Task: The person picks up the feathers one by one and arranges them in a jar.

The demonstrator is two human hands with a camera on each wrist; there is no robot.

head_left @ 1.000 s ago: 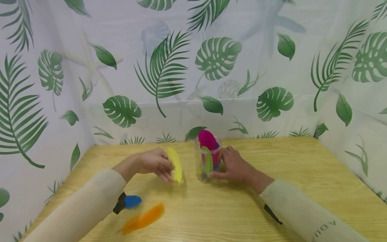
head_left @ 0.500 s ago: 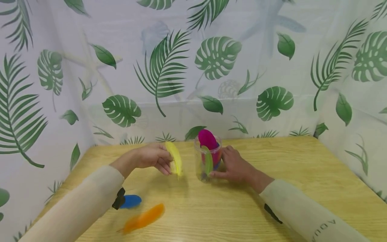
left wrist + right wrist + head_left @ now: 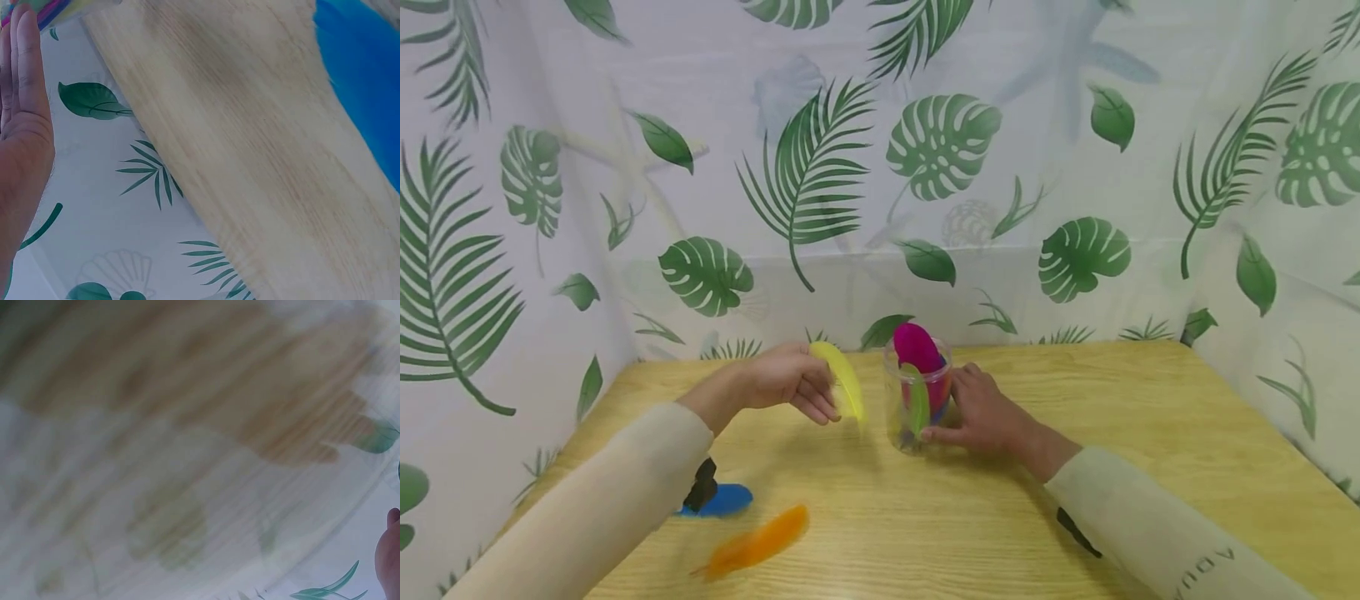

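My left hand (image 3: 793, 385) pinches a yellow feather (image 3: 844, 387) and holds it above the wooden table (image 3: 970, 517), just left of a clear plastic jar (image 3: 917, 407). The jar stands upright and holds a magenta feather (image 3: 914, 347), a green feather (image 3: 916, 404) and others. My right hand (image 3: 981, 414) grips the jar from its right side. In the left wrist view my palm and straight fingers (image 3: 22, 94) show at the left edge. Only a fingertip (image 3: 389, 553) shows in the blurred right wrist view.
An orange feather (image 3: 758, 542) and a blue feather (image 3: 722, 498) lie on the table near my left sleeve; the blue feather (image 3: 365, 75) also fills a corner of the left wrist view. Leaf-print curtains (image 3: 940, 167) close in the table at the back and both sides.
My left hand has lifted the yellow feather and carried it a little to the right, closer to the jar. The right hand and jar have stayed put.
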